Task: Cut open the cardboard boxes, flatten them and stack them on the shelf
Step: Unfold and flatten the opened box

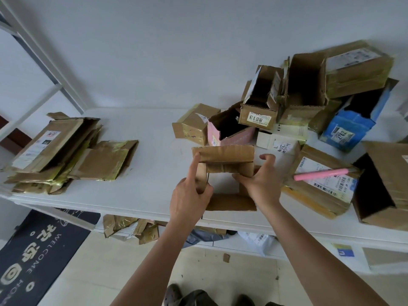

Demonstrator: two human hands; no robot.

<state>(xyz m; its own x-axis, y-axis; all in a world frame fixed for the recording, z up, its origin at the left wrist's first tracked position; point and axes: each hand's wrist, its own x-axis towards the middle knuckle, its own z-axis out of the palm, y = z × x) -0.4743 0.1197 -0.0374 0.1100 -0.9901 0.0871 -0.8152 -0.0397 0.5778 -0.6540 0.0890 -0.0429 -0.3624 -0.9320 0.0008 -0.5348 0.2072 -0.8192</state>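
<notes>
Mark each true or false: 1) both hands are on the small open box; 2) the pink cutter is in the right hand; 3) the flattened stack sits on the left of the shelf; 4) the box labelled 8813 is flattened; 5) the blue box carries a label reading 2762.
1) True. The left hand and right hand both grip the small open box.
2) False. The pink cutter lies on a labelled box at the right, held by neither hand.
3) True. The flattened stack lies on the left part of the shelf.
4) False. The 8813 box is still standing open in the pile.
5) True. The blue box shows 2762.
</notes>
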